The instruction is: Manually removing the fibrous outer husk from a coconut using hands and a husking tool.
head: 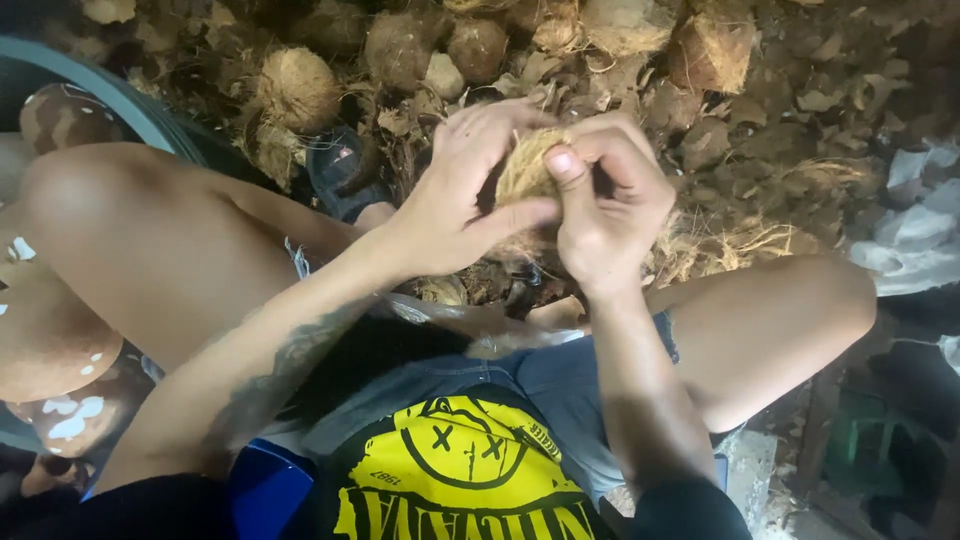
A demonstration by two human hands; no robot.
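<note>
Both hands are closed around a coconut (527, 175) held up between the knees, above the ground, and the step in hand looks like stripping the fibrous husk off it. The left hand (455, 195) cups the nut from its side, fingers (490, 120) curled over the top and the thumb laid along the lower front, so it has a firm wrapped hold. The right hand (610, 205) is clenched tight on the other side, its thumb (562, 165) pressed onto the pale fibre where a strip seems to be pinched. The coconut lies mostly hidden between the two palms; only a tuft of light husk shows between the thumbs. My judgement is that the next move calls for a steady brace from the left hand while the right pulls the pinched fibre away from the shell, then a fresh grip further round. Husk scraps (740, 240) and other coconuts (296, 90) cover the ground towards its far edge, and brown shelled ones (45, 335) sit at its left edge.
</note>
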